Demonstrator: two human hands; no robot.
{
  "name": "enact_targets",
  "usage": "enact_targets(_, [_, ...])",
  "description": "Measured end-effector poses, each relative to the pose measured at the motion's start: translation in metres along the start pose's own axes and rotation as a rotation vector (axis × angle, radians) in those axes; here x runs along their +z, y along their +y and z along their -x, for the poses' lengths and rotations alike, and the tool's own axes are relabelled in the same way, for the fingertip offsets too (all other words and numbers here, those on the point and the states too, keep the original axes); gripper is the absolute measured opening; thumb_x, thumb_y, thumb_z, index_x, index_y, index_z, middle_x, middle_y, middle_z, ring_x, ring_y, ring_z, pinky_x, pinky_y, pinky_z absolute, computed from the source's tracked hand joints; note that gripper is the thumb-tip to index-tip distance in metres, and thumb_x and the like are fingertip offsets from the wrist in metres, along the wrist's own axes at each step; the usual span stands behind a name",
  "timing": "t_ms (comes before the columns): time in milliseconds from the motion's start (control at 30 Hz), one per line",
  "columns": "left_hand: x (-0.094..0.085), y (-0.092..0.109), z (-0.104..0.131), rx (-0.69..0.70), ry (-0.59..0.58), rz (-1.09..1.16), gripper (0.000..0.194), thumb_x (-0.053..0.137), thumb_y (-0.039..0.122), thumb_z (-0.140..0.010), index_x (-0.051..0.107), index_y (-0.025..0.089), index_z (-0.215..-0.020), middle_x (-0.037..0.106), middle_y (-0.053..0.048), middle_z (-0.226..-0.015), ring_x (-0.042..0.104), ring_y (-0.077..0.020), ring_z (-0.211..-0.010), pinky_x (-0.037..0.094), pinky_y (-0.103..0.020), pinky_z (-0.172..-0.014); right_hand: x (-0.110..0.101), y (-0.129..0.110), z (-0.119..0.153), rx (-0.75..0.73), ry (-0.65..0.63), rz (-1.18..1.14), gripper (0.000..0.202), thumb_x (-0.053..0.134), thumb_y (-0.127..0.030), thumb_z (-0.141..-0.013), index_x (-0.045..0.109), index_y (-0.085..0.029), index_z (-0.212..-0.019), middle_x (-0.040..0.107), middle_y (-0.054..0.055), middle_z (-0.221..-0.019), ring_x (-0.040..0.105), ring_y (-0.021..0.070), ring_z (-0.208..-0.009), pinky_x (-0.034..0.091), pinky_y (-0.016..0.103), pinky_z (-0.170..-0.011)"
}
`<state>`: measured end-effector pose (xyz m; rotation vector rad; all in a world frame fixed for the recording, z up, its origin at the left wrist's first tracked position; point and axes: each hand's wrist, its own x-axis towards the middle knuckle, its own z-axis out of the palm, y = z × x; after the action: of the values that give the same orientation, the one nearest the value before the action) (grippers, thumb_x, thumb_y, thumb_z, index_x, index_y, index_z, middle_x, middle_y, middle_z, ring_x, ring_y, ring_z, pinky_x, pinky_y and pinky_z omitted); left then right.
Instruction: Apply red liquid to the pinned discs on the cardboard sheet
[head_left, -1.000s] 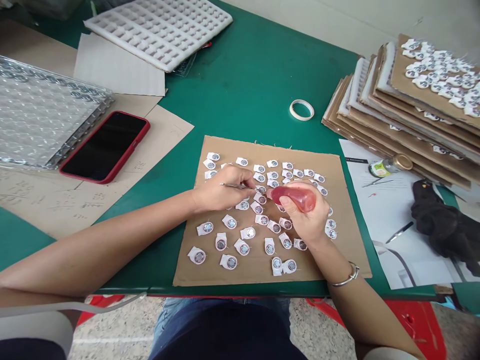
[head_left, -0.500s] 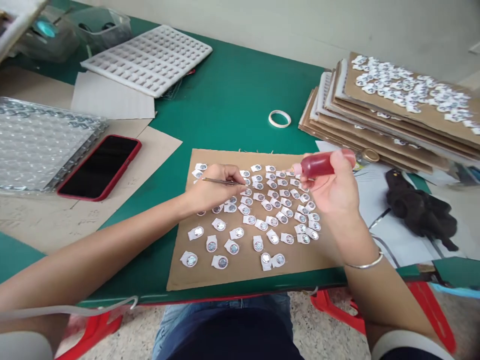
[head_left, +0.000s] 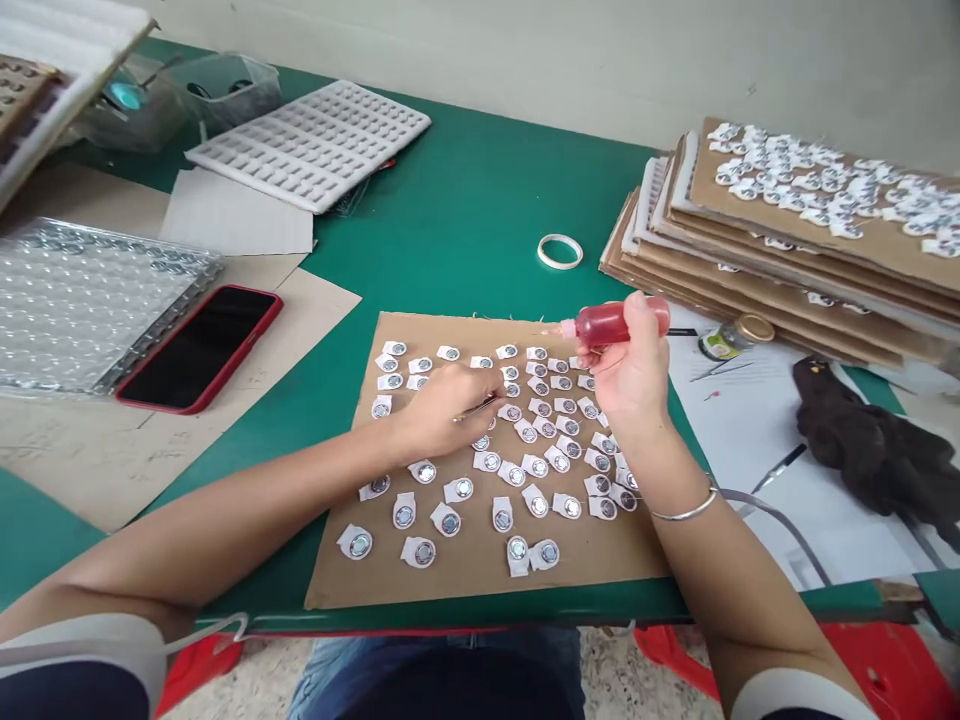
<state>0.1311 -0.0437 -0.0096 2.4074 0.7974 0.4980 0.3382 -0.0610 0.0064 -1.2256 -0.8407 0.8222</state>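
My left hand (head_left: 448,405) is closed around thin metal tweezers (head_left: 475,408), low over a brown cardboard sheet (head_left: 472,588). Rows of small shiny round pieces on white paper tabs (head_left: 503,514) lie on that sheet. The tweezers' tips are partly covered by my fingers, so I cannot tell whether they pinch a piece. A red squeeze bottle (head_left: 604,323) with a thin needle nozzle is gripped in my right hand (head_left: 637,370). It is held almost level above the sheet's right back part, nozzle pointing left, apart from the pieces.
A red-cased phone (head_left: 201,348) and a clear bubbled tray (head_left: 97,300) lie left. Behind are a white slotted tray (head_left: 315,140) and a tape ring (head_left: 559,251). Stacked cardboard sheets (head_left: 810,240), a small jar (head_left: 724,340) and a dark cloth (head_left: 870,440) are right.
My right hand and the red bottle have moved left. My left hand has shifted slightly right and down on the sheet, with the tweezers turned. The camera view has tilted a little.
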Motion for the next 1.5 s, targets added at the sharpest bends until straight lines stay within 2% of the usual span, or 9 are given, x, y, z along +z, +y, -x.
enact_targets(133, [0.001, -0.002, -0.001, 0.001, 0.018, 0.012, 0.014, 0.051, 0.011, -0.077, 0.064, 0.014, -0.081, 0.063, -0.002, -0.065, 0.055, -0.0109, -0.057, 0.04, -0.024, -0.053, -0.006, 0.0, -0.002, -0.038, 0.048, 0.006, 0.031, 0.044, -0.053, -0.083, 0.047, -0.022, -0.077, 0.062, 0.002, -0.067, 0.055, 0.0128, -0.047, 0.039, 0.028, -0.038])
enact_targets(333, [0.005, -0.004, 0.0, -0.022, 0.007, 0.018, 0.014, 0.051, 0.01, -0.077, 0.064, 0.014, -0.083, 0.065, -0.002, -0.07, 0.057, -0.0114, -0.06, 0.041, -0.024, -0.055, -0.009, 0.007, -0.005, -0.215, -0.007, 0.229, 0.033, 0.034, -0.052, -0.088, 0.051, -0.024, -0.084, 0.06, 0.003, -0.067, 0.057, 0.0137, -0.047, 0.041, 0.032, -0.039])
enact_targets(567, [0.006, -0.006, -0.001, 0.034, -0.006, -0.066, 0.016, 0.047, 0.01, -0.077, 0.062, 0.013, -0.079, 0.063, -0.003, -0.067, 0.058, -0.0124, -0.06, 0.042, -0.025, -0.056, -0.003, 0.002, 0.002, -0.037, 0.029, -0.008, 0.027, 0.049, -0.049, -0.083, 0.053, -0.023, -0.076, 0.063, 0.002, -0.067, 0.058, 0.0148, -0.049, 0.039, 0.029, -0.036])
enact_targets(767, [0.009, 0.004, 0.002, 0.221, -0.097, -0.358, 0.018, 0.042, 0.002, -0.067, 0.055, 0.014, -0.072, 0.056, -0.001, -0.057, 0.05, -0.0125, -0.048, 0.03, -0.026, -0.042, 0.003, 0.008, 0.009, -0.087, -0.025, 0.16, 0.026, 0.058, -0.049, -0.078, 0.055, -0.023, -0.078, 0.062, 0.001, -0.064, 0.056, 0.0142, -0.045, 0.041, 0.028, -0.035])
enact_targets(900, [0.021, 0.014, 0.007, 0.383, -0.053, -0.632, 0.024, 0.035, -0.003, -0.067, 0.052, 0.013, -0.073, 0.059, -0.006, -0.063, 0.047, -0.0126, -0.042, 0.028, -0.025, -0.037, 0.009, 0.01, 0.019, -0.216, -0.051, 0.402, 0.026, 0.065, -0.045, -0.074, 0.058, -0.021, -0.078, 0.064, 0.001, -0.068, 0.061, 0.0146, -0.056, 0.051, 0.03, -0.049])
enact_targets(1033, [0.033, 0.019, 0.011, 0.442, 0.062, -0.77, 0.019, 0.038, 0.0, -0.074, 0.048, 0.015, -0.069, 0.062, -0.009, -0.066, 0.05, -0.0151, -0.041, 0.032, -0.027, -0.036, 0.013, 0.013, 0.026, -0.308, -0.084, 0.572, 0.024, 0.067, -0.042, -0.071, 0.061, -0.02, -0.076, 0.067, 0.004, -0.075, 0.064, 0.0165, -0.068, 0.054, 0.033, -0.065])
enact_targets(1233, [0.035, 0.018, 0.012, 0.459, 0.129, -0.785, 0.017, 0.042, 0.001, -0.074, 0.046, 0.015, -0.067, 0.061, -0.01, -0.064, 0.049, -0.0143, -0.04, 0.032, -0.026, -0.035, 0.012, 0.02, 0.027, -0.29, -0.143, 0.655, 0.026, 0.067, -0.044, -0.071, 0.06, -0.02, -0.08, 0.068, 0.003, -0.075, 0.064, 0.0169, -0.066, 0.053, 0.035, -0.064])
enact_targets(1500, [0.035, 0.018, 0.012, 0.458, 0.126, -0.794, 0.018, 0.04, 0.0, -0.074, 0.045, 0.016, -0.066, 0.059, -0.007, -0.061, 0.049, -0.0138, -0.04, 0.031, -0.026, -0.035, 0.014, 0.019, 0.028, -0.369, -0.146, 0.745, 0.026, 0.068, -0.044, -0.07, 0.06, -0.02, -0.075, 0.067, 0.003, -0.072, 0.062, 0.0162, -0.067, 0.051, 0.032, -0.061])
